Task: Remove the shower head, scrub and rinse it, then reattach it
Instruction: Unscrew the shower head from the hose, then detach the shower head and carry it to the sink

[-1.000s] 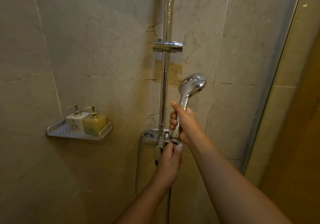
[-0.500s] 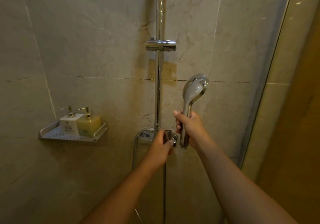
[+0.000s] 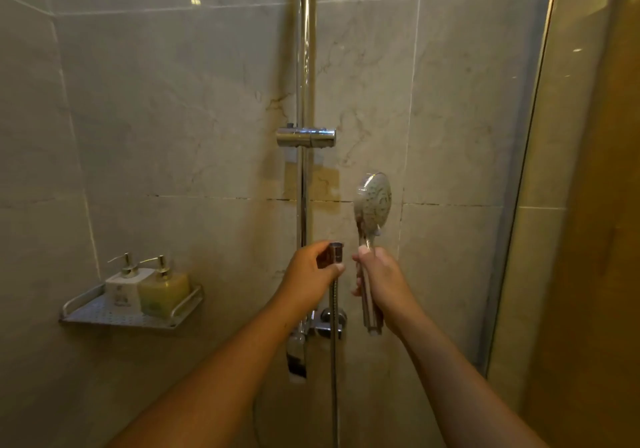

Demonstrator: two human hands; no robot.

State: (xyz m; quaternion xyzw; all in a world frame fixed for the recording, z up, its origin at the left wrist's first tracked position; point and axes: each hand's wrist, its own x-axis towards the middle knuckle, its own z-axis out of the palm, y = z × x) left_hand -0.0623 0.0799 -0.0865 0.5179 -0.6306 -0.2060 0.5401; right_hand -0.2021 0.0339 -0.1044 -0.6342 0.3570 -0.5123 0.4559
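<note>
Flagging risks first. The shower head looks detached from the hose. The handle's open bottom end hangs free at 6 o'clock below the right hand. The hose nut sits apart from the handle, at its 9 o'clock. Judgement calls:
- Letting go of the hose nut would drop the metal hose, which could swing into the mixer valve at 6 o'clock below it, or into the tile.
- Any seal washer inside the nut could fall out if the opening tips down. I can't see one from here, so can't say it's there.
- The handle is smooth chrome in a one-hand grip. A slip sends the head to the floor or into the glass panel at 3 o'clock.
- Cross-threading at reattach, if the nut and handle end meet at an angle.

Hands:
- The left hand pinches the hose nut between thumb and curled fingers. The nut opening faces roughly 12 o'clock and the hose runs straight down from it.
- The right hand is wrapped closed around the handle mid-length. The spray face is upright at 12 o'clock above the fist, nozzles toward the camera.
- The hands are near each other, not touching.

The holder bracket on the slide rail holds nothing. It sits at 11 o'clock above both hands.
</note>
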